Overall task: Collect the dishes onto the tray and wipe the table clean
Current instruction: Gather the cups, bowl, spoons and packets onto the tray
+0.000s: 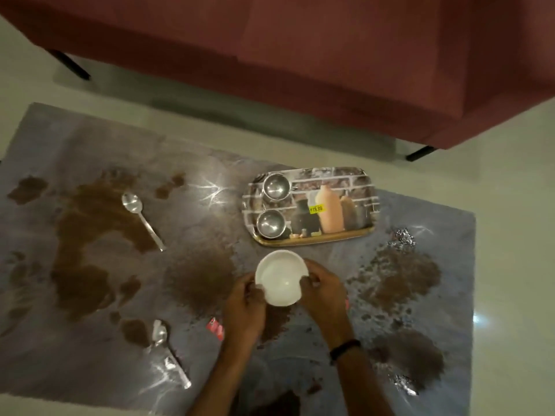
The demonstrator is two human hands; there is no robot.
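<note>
A white bowl (pixel 280 277) is held above the grey table (pixel 210 364), just in front of the printed tray (pixel 345 181). My left hand (pixel 244 307) grips the bowl's near-left rim and my right hand (pixel 322 291) grips its right rim. Two steel cups stand on the tray's left side, one at the back (pixel 275 187) and one at the front (pixel 270 223). A steel spoon (pixel 141 219) lies at the left on a brown spill (pixel 99 223). Another spoon (pixel 168 351) lies near the front left.
Brown stains and crumbs (pixel 399 274) cover much of the table. Crumpled foil bits lie at the right (pixel 402 237) and front right (pixel 404 384). A small red wrapper (pixel 216 328) lies by my left wrist. A dark red sofa (pixel 330 61) stands beyond the table.
</note>
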